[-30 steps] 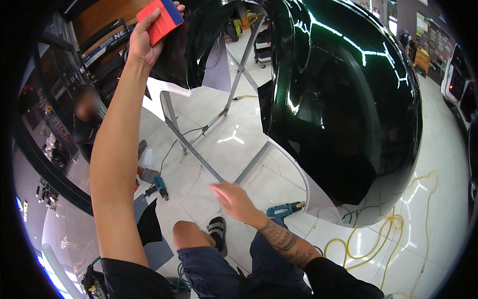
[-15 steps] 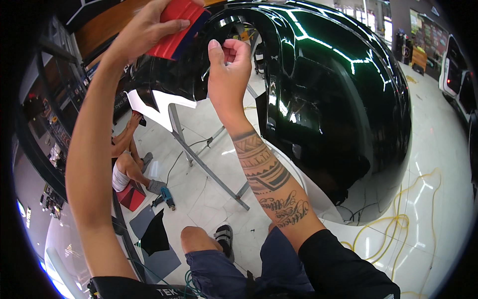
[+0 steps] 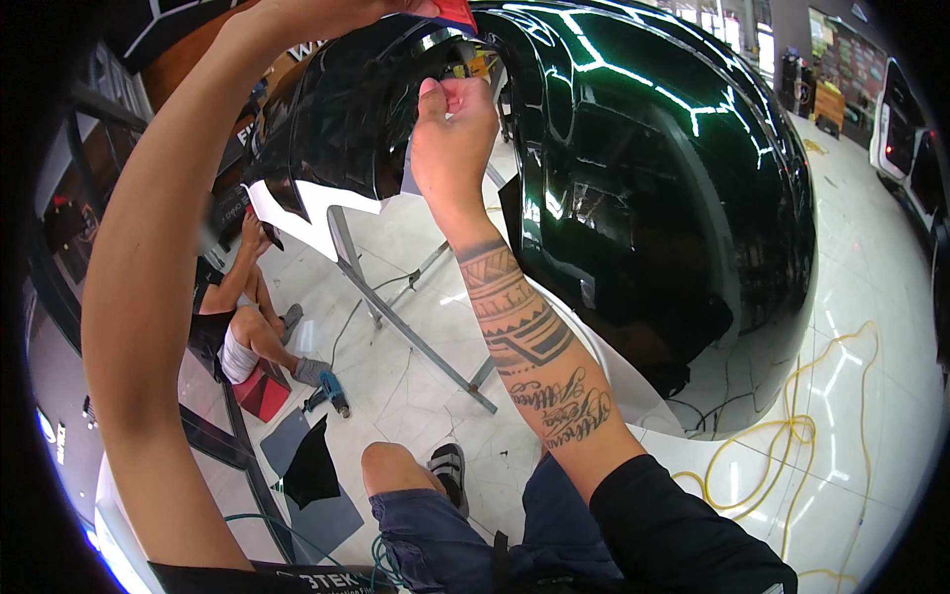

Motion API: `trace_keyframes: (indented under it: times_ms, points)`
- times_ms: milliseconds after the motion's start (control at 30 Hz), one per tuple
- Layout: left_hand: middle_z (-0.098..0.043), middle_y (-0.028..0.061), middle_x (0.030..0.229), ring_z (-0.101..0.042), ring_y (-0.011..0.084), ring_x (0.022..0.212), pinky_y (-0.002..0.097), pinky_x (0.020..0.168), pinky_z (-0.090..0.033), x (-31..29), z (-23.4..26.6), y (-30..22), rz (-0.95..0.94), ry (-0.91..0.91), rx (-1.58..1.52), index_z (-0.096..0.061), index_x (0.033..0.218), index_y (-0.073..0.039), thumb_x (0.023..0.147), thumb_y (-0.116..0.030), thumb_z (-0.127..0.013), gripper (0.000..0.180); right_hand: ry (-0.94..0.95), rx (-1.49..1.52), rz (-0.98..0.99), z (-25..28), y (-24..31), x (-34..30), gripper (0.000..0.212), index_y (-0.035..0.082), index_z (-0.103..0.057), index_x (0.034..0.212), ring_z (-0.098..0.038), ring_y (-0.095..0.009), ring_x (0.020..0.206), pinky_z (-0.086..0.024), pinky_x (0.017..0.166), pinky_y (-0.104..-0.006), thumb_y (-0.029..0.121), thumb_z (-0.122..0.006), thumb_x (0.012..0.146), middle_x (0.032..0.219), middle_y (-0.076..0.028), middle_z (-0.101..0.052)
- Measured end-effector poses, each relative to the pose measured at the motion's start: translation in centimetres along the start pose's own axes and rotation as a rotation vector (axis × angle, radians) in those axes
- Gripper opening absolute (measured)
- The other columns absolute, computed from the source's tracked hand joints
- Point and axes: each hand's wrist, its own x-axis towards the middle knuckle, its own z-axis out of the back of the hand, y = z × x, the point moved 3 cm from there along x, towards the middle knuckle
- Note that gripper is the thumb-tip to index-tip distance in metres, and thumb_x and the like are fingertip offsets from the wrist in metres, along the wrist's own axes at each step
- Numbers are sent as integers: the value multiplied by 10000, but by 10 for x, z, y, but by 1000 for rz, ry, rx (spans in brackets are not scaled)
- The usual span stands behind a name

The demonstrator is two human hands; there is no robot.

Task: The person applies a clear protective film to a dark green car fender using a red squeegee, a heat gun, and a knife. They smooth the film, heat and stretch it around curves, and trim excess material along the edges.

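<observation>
A large glossy black car bumper (image 3: 633,228) fills the middle and right, with an opening at its upper left part. My left hand (image 3: 346,8) reaches to the top edge of the picture, partly cut off, and holds a red squeegee (image 3: 457,14) with a dark blue edge at the top of that opening. My right hand (image 3: 455,134) is closed just below, in front of the opening, thumb up and fingers curled. What its fingers grip, if anything, is hidden. White sheet backing (image 3: 315,220) hangs under the bumper's left part.
A grey metal stand (image 3: 416,342) stands below the bumper. A co-worker's hand (image 3: 254,234) works at the left beside a seated person's bare legs. A blue power tool (image 3: 329,396) and dark sheets (image 3: 312,470) lie on the floor. Yellow hose (image 3: 792,436) coils at right.
My left hand and the squeegee have moved up and to the right, toward the top of the opening. My right hand has barely moved. The co-worker leans further into view.
</observation>
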Motion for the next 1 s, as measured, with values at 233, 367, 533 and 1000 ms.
trace_keyframes:
  times_ms: [233, 367, 533, 1000]
  points:
    - [-664, 124, 900, -623, 333, 850, 388, 766, -481, 0, -1, -10, -49, -41, 110, -667, 976, -53, 746, 24, -597, 252, 24, 44, -5, 3, 1, 2, 194, -43, -556, 882, -576, -187, 717, -460, 673, -316, 139, -624, 892, 787, -112, -609]
    - [-661, 112, 881, -627, 327, 844, 394, 733, -485, -4, -4, -9, -46, -68, 192, -667, 960, -70, 737, 8, -601, 245, 30, 38, -25, 4, 3, 2, 200, -43, -556, 875, -576, -190, 716, -460, 671, -320, 144, -625, 892, 783, -112, -609]
    - [-666, 100, 856, -633, 316, 832, 401, 709, -487, -5, -9, -9, -26, -41, 404, -672, 935, -96, 745, -35, -607, 209, 40, 46, 5, 3, 4, 1, 201, -42, -556, 870, -574, -188, 713, -459, 665, -320, 145, -624, 891, 781, -110, -608]
    - [-648, 127, 847, -627, 323, 823, 388, 742, -489, -9, -9, -6, 99, -82, 247, -668, 975, -55, 747, -14, -658, 232, 33, -28, 38, 4, -4, 2, 184, -38, -549, 891, -579, -208, 700, -466, 675, -334, 131, -621, 888, 770, -120, -616]
